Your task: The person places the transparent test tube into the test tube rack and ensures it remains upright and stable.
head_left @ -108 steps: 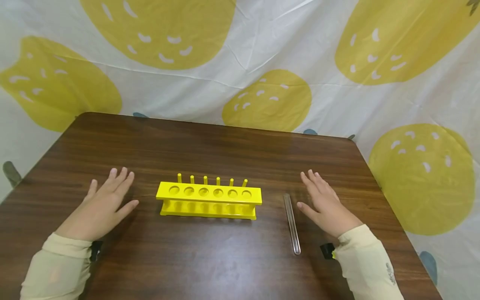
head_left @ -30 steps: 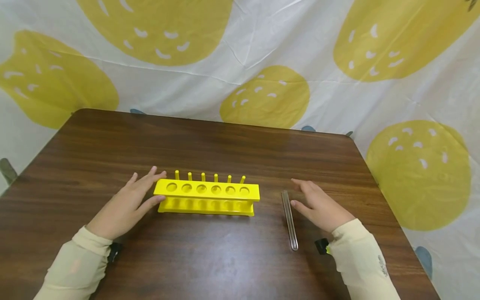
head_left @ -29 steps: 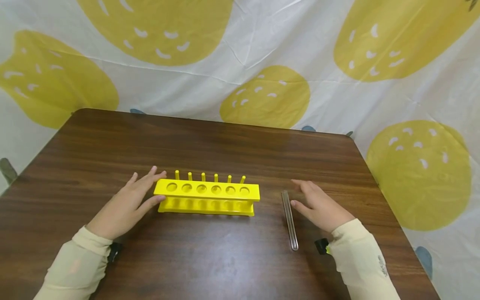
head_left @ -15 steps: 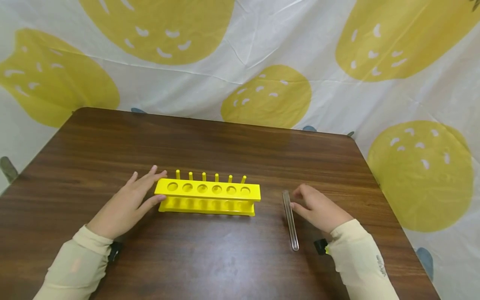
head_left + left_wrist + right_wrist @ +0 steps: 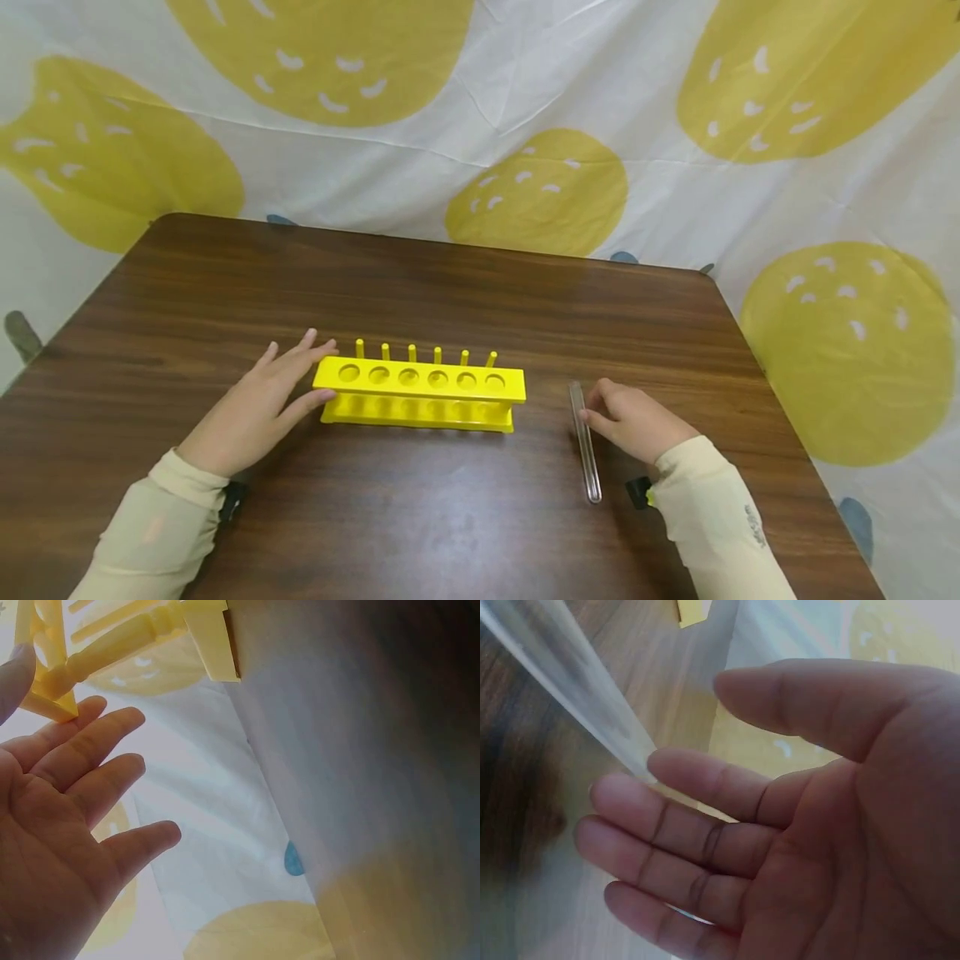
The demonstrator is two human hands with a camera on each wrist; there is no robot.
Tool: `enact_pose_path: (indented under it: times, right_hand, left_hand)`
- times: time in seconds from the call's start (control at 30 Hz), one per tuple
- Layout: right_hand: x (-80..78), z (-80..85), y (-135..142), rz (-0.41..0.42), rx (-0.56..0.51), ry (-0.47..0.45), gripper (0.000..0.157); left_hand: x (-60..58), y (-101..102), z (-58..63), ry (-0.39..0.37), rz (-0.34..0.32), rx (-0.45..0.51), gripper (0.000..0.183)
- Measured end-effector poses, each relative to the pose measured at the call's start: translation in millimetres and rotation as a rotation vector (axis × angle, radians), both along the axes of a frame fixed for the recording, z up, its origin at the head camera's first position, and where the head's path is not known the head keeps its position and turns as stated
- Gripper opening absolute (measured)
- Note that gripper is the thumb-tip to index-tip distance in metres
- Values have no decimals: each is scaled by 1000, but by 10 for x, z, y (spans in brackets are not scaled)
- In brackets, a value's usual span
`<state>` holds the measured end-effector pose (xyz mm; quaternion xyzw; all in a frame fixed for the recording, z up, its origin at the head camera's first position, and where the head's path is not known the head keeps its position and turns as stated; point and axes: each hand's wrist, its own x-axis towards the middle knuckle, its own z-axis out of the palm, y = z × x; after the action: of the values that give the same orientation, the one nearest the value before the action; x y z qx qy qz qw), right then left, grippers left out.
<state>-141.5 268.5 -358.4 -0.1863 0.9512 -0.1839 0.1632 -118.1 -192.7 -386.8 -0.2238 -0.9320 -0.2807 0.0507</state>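
Observation:
A yellow test tube rack (image 5: 420, 382) stands mid-table, with a row of round holes and upright pegs behind them. At its left end, my left hand (image 5: 255, 408) holds the top plate between thumb and index finger. The left wrist view shows the thumb (image 5: 16, 679) at one side of the rack (image 5: 109, 656), with the other fingers spread. A clear test tube (image 5: 587, 454) lies to the right of the rack. My right hand (image 5: 637, 421) is beside its upper part, thumb overlapping it. In the right wrist view, the thumb stands apart from the tube (image 5: 577, 682), index fingertip at its end.
The dark wood-grain table (image 5: 420, 525) has its far edge against a white curtain (image 5: 360, 150) with yellow fruit prints. A small black device (image 5: 639, 492) sits at the right wrist, and another black device (image 5: 232, 502) at the left.
Since the earliest frame my left hand has moved right to the rack's end. My right hand has moved left to the tube, its fingers curling inward. Rack and tube stay in place.

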Motion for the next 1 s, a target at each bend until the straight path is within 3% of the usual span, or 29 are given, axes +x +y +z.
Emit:
enact_pose_path:
  times: [0.77, 1.0]
  right_hand:
    - [-4, -87, -19, -43, 58, 5, 23]
    - [-46, -119, -35, -70, 60, -36, 24]
  left_hand:
    - [19, 11, 21, -3, 11, -10, 63]
    - [20, 13, 28, -2, 16, -14, 62]
